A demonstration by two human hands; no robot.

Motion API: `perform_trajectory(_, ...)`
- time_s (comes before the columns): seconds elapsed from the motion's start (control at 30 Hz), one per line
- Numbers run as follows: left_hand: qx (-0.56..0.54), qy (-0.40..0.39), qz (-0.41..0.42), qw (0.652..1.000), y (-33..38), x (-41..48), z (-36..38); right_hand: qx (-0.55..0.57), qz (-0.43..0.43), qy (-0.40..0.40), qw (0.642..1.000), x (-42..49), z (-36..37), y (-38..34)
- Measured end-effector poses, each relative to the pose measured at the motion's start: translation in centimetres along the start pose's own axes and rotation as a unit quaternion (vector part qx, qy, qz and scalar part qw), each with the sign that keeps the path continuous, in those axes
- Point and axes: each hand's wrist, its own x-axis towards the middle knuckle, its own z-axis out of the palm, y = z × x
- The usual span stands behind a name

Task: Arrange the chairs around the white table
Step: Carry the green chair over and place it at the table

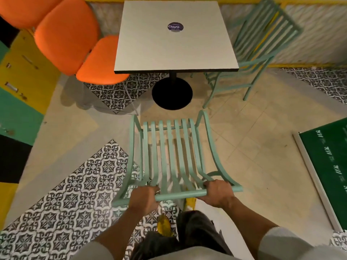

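A: Notes on the wearer, seen from the head camera. Two bare forearms, no watch, ring or band showing on the left hand (143,197) or the right hand (217,193).

B: Sleeves?

A: Short, pale off-white fabric sleeves (277,239), soft-looking, ending above the elbow on both arms. The same pale cloth runs across the bottom edge as the shirt front.

B: Legs?

A: Dark grey, creased cloth trousers (195,229), visible between the arms. Feet hidden.

B: Markings, logos?

A: None readable; the cloth is plain where it shows, and the lower corners are blurred.
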Motion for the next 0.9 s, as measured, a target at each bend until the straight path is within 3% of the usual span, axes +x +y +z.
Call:
perform_trajectory(0.5, 0.010, 0.003, -0.045, 0.999, -0.7, 18.2, -12.5, 0.015, -0.020, -0.004, 1.000, 16.7, -12.7, 5.0)
perform_trajectory(0.9, 0.028, 0.004, -0.049, 0.998, -3.1, 27.2, -18.7, -0.009, -0.003, 0.005, 1.000, 25.4, -19.7, 5.5)
